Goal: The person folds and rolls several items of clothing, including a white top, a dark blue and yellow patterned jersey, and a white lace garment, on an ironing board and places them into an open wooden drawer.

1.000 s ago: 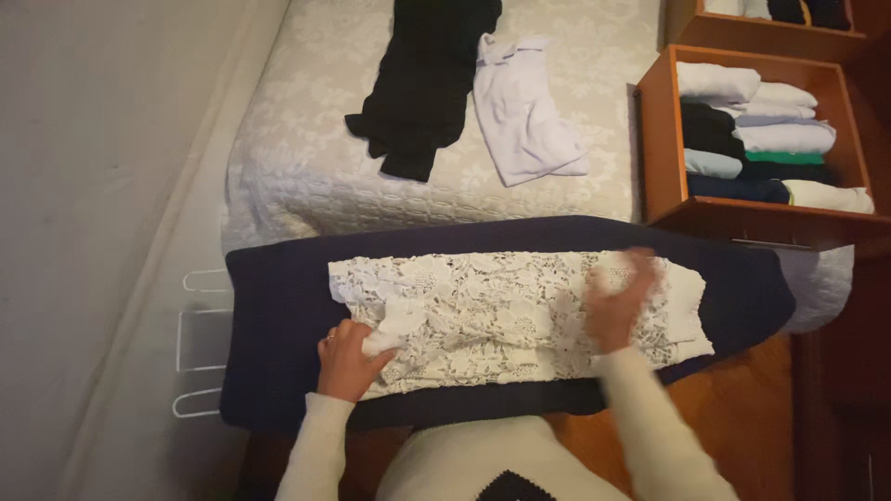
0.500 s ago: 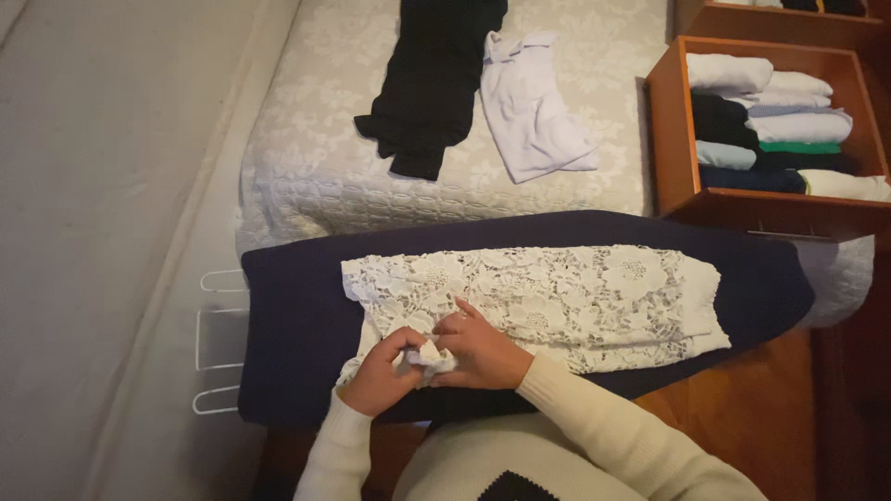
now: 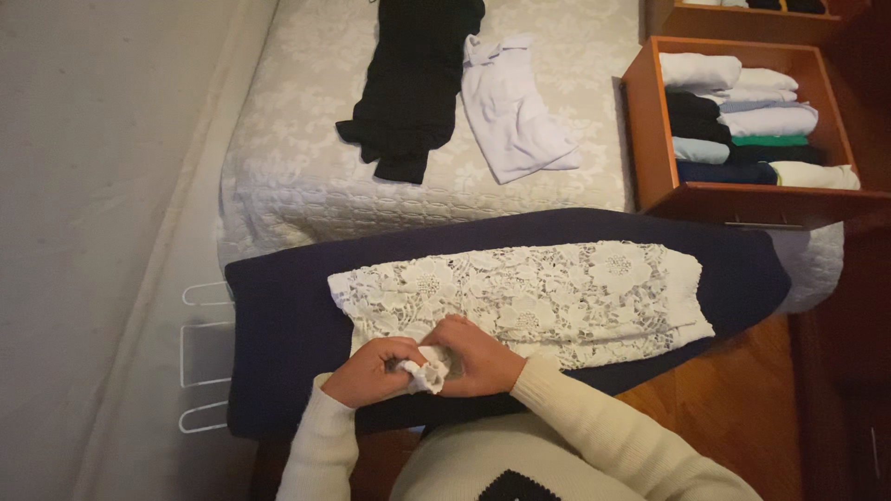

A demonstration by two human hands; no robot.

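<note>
Lace garment (image 3: 529,297) near edge bunched, pinched by left hand (image 3: 371,371) and right hand (image 3: 473,357).

White floral lace garment (image 3: 548,297) on a navy board cover (image 3: 278,343) — black garment (image 3: 413,79) on cream quilted bedspread (image 3: 297,176).

White lace garment (image 3: 538,297) lies flat, corner bunched.
</note>
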